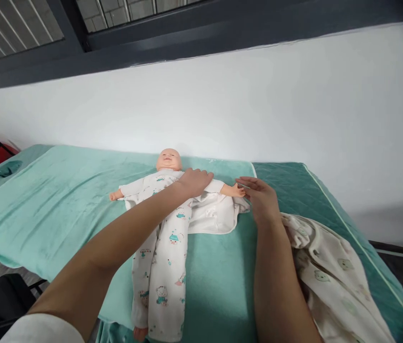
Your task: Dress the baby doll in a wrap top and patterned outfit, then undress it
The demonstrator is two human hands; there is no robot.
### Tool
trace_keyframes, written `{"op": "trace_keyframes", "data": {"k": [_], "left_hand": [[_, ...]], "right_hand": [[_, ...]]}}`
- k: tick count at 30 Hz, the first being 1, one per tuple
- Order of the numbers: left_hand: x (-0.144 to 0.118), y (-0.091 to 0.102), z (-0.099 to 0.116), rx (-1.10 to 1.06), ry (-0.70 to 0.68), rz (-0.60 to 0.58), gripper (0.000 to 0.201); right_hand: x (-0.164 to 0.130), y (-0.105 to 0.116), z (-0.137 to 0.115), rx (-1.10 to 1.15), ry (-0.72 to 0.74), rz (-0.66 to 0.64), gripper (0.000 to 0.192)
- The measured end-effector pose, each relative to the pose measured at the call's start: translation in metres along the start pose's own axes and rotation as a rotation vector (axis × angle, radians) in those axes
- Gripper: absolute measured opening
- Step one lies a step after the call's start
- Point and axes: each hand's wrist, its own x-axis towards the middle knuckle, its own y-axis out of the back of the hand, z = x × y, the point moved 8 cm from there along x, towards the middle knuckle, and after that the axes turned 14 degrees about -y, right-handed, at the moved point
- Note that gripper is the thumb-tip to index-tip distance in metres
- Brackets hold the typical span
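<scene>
Doll (167,190) lies on its back across the green-covered table (62,200), head toward the wall, feet toward us. Our left hand (195,182) rests flat and open on its shoulder, seemingly to steady it, while our right hand (260,197), fingers loosely extended, touches the doll's outstretched wrist, a cream garment (330,271) under our forearm.

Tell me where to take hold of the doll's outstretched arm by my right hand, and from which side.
Grip the doll's arm at the bare wrist just beyond the sleeve cuff, probably best coming from the right hand side, since the arm lies flat and points straight out that way. The left hand rests on the doll at the shoulder, so the far end is the free part.
</scene>
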Motion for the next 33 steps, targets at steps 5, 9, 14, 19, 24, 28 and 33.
{"op": "trace_keyframes", "data": {"k": [5, 9, 14, 19, 24, 28, 33], "left_hand": [[-0.035, 0.022, 0.02, -0.127, 0.041, 0.28, 0.039], [-0.12, 0.027, -0.004, -0.351, 0.209, 0.738, 0.034], [-0.195, -0.043, -0.061, -0.881, 0.437, 1.099, 0.028], [-0.197, -0.083, -0.08, -1.141, 0.464, 1.192, 0.027], [-0.186, -0.081, -0.085, -1.231, 0.389, 1.2, 0.028], [-0.182, -0.08, -0.087, -1.289, 0.372, 1.17, 0.03], [-0.182, -0.078, -0.084, -1.294, 0.356, 1.163, 0.021]], "right_hand": [[-0.019, -0.015, -0.022, -0.11, 0.345, 0.208, 0.022], [-0.048, -0.08, -0.013, -0.339, 0.429, -0.007, 0.027], [-0.08, -0.142, 0.005, -0.634, 0.562, -0.227, 0.035], [-0.09, -0.156, 0.014, -0.64, 0.523, -0.345, 0.036], [-0.092, -0.162, 0.019, -0.596, 0.376, -0.377, 0.045], [-0.089, -0.173, 0.018, -0.552, 0.318, -0.373, 0.051], [-0.082, -0.183, 0.017, -0.492, 0.291, -0.382, 0.051]]}}
